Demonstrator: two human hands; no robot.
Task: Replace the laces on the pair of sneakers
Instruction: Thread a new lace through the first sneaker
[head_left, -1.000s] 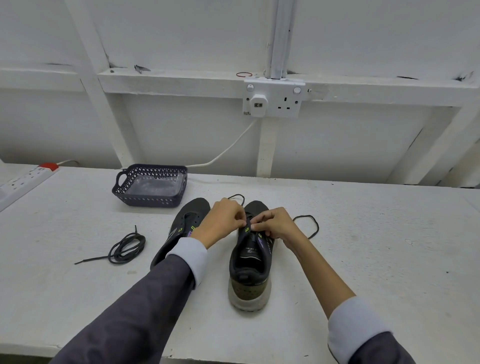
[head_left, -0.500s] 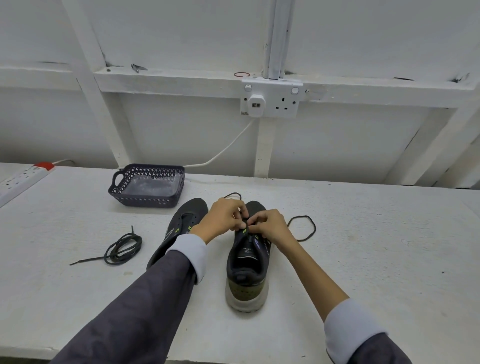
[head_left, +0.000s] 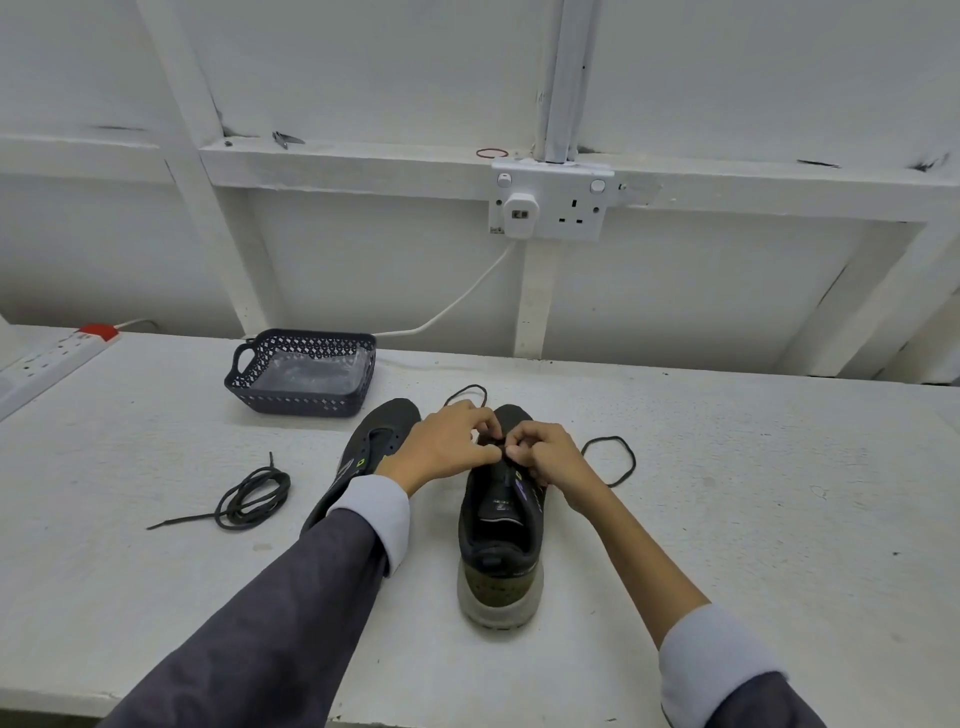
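Both the left hand (head_left: 445, 448) and right hand (head_left: 546, 458), fingers curled, pinch a thin black lace (head_left: 634, 462) at the eyelets of the dark olive-heeled sneaker (head_left: 500, 551) standing upright on the white table (head_left: 753, 519).

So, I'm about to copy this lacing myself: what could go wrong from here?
1. Both the left hand and right hand pinch the lace at the eyelets of the upright sneaker; its slack loop on the table might twist or snag when pulled.
2. The left sleeve passes over the other sneaker, so it could get nudged.
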